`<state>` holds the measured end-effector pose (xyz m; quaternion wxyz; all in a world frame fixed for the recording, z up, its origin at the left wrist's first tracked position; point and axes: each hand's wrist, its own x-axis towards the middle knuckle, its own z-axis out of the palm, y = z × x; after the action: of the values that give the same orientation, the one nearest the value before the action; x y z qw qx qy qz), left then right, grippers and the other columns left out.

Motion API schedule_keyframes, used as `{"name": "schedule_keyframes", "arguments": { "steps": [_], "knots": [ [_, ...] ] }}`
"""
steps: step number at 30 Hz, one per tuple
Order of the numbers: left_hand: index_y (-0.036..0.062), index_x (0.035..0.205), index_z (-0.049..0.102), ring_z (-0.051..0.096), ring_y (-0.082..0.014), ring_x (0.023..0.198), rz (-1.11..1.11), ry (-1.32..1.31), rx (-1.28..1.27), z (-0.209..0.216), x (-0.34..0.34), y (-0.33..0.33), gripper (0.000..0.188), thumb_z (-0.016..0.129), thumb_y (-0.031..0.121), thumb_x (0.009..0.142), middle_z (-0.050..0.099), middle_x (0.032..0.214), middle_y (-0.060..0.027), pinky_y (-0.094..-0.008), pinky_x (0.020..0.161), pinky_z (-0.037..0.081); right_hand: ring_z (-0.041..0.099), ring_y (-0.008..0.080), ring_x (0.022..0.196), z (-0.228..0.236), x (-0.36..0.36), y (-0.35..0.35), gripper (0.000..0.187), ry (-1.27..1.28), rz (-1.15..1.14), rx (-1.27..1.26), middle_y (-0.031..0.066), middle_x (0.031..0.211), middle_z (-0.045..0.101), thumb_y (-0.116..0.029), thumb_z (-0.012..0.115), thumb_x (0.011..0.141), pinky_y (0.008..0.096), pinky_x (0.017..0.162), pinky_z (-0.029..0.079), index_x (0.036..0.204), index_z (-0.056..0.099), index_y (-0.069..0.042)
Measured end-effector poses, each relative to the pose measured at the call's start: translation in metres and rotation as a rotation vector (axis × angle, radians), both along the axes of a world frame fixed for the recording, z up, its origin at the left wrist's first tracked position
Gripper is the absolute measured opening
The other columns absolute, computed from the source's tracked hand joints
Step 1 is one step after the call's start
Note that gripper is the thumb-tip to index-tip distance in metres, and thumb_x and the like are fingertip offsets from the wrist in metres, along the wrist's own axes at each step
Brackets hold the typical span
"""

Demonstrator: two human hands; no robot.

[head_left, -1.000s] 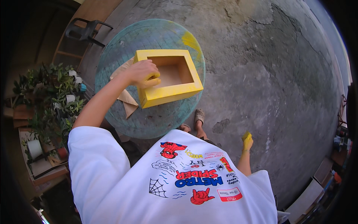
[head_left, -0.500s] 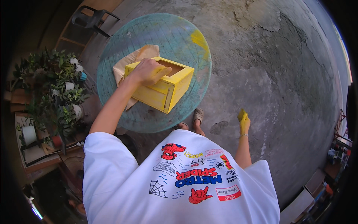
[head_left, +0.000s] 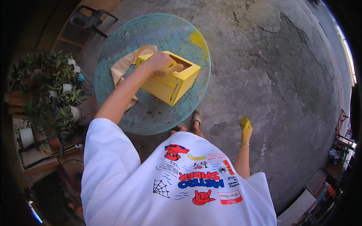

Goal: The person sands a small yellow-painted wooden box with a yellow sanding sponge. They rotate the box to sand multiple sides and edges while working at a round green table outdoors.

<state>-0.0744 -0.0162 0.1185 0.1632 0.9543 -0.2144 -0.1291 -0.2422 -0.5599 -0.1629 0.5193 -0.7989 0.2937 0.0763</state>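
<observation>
A yellow-painted box (head_left: 160, 88) with a rectangular opening in its upper face is tilted over the round green table (head_left: 151, 122). My left hand (head_left: 162, 64) grips the opening's near-left rim, its fingers curled inward and partly hidden. Yellow paint marks its thumb and fingers. Beside the box lies a sheet of brown paper (head_left: 120, 68), partly covered by my left arm. Out to the right, away from the table, my right hand (head_left: 247, 132) is coated in yellow. Its fingers close on a small yellow paint-covered pad (head_left: 244, 121), whose material I cannot make out.
A yellow paint patch (head_left: 198, 40) marks the table's far right edge. Beyond the table stands a dark plastic chair (head_left: 88, 20). Potted plants (head_left: 56, 90) crowd the left side. Cracked concrete floor (head_left: 271, 94) spreads to the right. My feet (head_left: 197, 117) are by the table's near edge.
My left hand has shifted the box right and slightly away from me, turning it a little and uncovering more brown paper. The right hand stays out to the side, still closed on the pad.
</observation>
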Motion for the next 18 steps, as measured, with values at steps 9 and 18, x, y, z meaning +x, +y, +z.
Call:
{"name": "schedule_keyframes", "arguments": {
  "steps": [9,18],
  "knots": [
    [0.0096,0.085,0.078,0.067,-0.0448,0.081,0.201,-0.075,0.004,-0.022,0.060,-0.023,0.063,0.046,0.061,0.103,0.072,0.083,-0.0210,-0.0548,0.077,0.052,0.066,0.0220,0.117,0.108,0.077,0.076,0.048,-0.106,0.014,0.465,0.0103,0.127,0.070,-0.037,0.047,0.112,0.0298,0.099,0.052,0.134,0.064,0.002],
    [0.0124,0.124,0.073,0.059,-0.0382,0.126,0.225,-0.439,-0.113,-0.062,0.065,-0.008,0.054,0.048,0.057,0.105,0.068,0.131,-0.0169,-0.0500,0.108,0.045,0.057,0.0297,0.136,0.265,0.172,0.264,0.038,-0.967,1.055,-0.464,0.0120,0.144,0.062,-0.009,0.063,0.099,0.0440,0.113,0.048,0.137,0.065,-0.009]
  ]
}}
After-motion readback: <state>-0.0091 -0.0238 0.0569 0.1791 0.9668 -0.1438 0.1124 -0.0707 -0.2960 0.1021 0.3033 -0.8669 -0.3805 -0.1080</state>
